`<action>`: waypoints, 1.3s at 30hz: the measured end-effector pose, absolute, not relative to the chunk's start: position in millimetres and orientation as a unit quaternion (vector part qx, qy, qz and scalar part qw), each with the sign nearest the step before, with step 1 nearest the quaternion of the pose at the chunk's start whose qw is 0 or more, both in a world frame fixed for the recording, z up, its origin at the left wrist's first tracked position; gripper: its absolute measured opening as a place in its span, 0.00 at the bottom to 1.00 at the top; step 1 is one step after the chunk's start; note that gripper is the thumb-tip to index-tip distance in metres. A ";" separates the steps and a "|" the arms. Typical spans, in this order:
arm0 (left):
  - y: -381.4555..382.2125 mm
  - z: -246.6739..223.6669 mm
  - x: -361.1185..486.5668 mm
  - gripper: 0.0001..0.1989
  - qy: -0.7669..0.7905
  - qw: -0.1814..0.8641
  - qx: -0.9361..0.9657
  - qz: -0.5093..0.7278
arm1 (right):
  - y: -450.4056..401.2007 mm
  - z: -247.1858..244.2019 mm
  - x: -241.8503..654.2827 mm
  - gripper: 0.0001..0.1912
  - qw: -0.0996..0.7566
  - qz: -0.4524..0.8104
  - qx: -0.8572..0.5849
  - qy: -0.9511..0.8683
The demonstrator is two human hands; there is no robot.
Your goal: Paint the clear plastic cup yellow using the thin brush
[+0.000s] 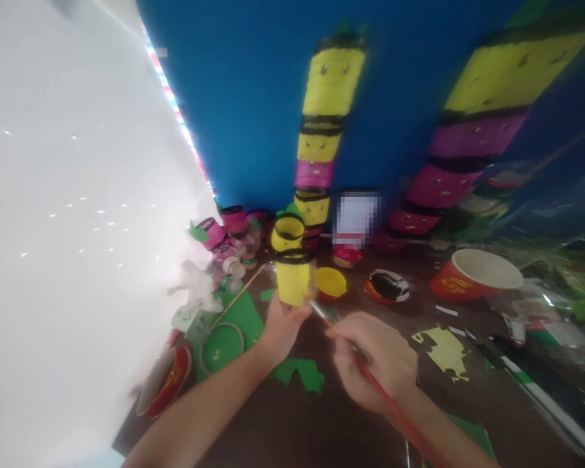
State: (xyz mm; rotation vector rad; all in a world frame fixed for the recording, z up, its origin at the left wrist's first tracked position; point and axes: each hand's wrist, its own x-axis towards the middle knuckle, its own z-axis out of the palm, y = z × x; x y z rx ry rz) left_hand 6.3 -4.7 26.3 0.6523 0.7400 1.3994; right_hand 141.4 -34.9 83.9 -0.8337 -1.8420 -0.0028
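Note:
My left hand (pixel 283 328) is closed around the lower end of a yellow cup (pixel 293 281) with a black band round its top. In my right hand (pixel 377 357) is a paintbrush (pixel 387 400) with a red handle, gripped like a pen. Its tip meets or nearly meets the cup's lower right side; blur hides the exact contact. Just right of the cup sits a bowl of yellow paint (pixel 330 283). Beyond that is a bowl of black paint (pixel 387 286). Another yellow cup (pixel 286 235) with a black rim and green leaves stands behind the held one.
Stacks of painted yellow and magenta cups with faces (pixel 316 144) rise against the blue wall (pixel 253 97). At the right are a red paper cup (pixel 478 276) and yellow paper scraps (pixel 443 351). Green paper (pixel 241 318), a thin stick and a tipped red cup (pixel 168 382) lie left.

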 end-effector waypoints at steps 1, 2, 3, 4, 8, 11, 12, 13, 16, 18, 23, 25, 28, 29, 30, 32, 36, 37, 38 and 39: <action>-4.8 25.9 6.3 0.27 0.324 0.656 0.288 0.618 | -34.6 84.3 140.8 0.10 0.536 -0.008 -0.352 -0.767; -4.8 25.3 6.1 0.26 0.321 0.656 0.288 0.619 | -34.0 84.4 140.0 0.11 0.538 -0.011 -0.355 -0.764; -4.7 24.7 6.0 0.26 0.316 0.657 0.289 0.620 | -33.3 84.1 139.3 0.11 0.537 -0.011 -0.359 -0.764; -4.7 24.0 6.0 0.25 0.312 0.659 0.289 0.620 | -32.7 83.7 138.8 0.12 0.534 -0.007 -0.360 -0.765; -4.1 23.7 6.7 0.27 0.322 0.657 0.287 0.618 | -32.0 82.0 139.7 0.09 0.519 0.011 -0.355 -0.778; -3.6 25.4 7.8 0.30 0.341 0.650 0.283 0.617 | -33.8 82.7 142.1 0.08 0.513 0.035 -0.343 -0.786; -3.5 26.0 7.9 0.30 0.347 0.648 0.282 0.617 | -34.3 83.1 142.5 0.08 0.518 0.035 -0.339 -0.785; -3.5 26.3 8.0 0.30 0.350 0.648 0.280 0.615 | -34.7 83.5 142.6 0.08 0.526 0.028 -0.336 -0.781; -4.0 26.0 7.4 0.28 0.342 0.652 0.285 0.614 | -34.4 84.0 141.2 0.10 0.549 -0.003 -0.342 -0.763; -4.5 25.2 6.8 0.27 0.332 0.653 0.294 0.614 | -33.7 83.7 139.8 0.11 0.548 -0.004 -0.352 -0.759; -4.5 24.2 7.0 0.27 0.343 0.651 0.290 0.611 | -34.9 82.0 141.1 0.08 0.526 0.021 -0.354 -0.773; -4.5 24.5 7.3 0.28 0.335 0.652 0.288 0.616 | -35.9 82.7 142.6 0.07 0.529 0.026 -0.344 -0.775; -5.2 25.8 7.0 0.29 0.310 0.661 0.291 0.618 | -35.9 86.0 143.2 0.08 0.550 0.016 -0.343 -0.762; -5.7 26.6 6.7 0.28 0.297 0.668 0.291 0.617 | -35.3 87.0 143.0 0.09 0.559 0.012 -0.346 -0.753; -6.1 27.6 6.3 0.27 0.281 0.677 0.290 0.615 | -34.6 87.7 142.6 0.10 0.569 0.010 -0.348 -0.745; -7.1 30.2 5.6 0.26 0.257 0.692 0.285 0.612 | -32.8 87.9 142.0 0.12 0.586 0.014 -0.347 -0.732; -8.4 35.2 5.3 0.27 0.251 0.706 0.280 0.600 | -30.5 85.1 141.4 0.13 0.589 0.017 -0.350 -0.728; -8.7 35.7 5.3 0.28 0.254 0.707 0.281 0.598 | -30.5 84.6 141.3 0.13 0.586 0.015 -0.353 -0.730; -9.0 35.8 5.3 0.28 0.256 0.707 0.283 0.596 | -30.7 84.5 141.2 0.12 0.582 0.014 -0.355 -0.732; -9.2 35.3 5.1 0.27 0.255 0.708 0.286 0.594 | -31.1 84.8 141.1 0.12 0.577 0.015 -0.357 -0.734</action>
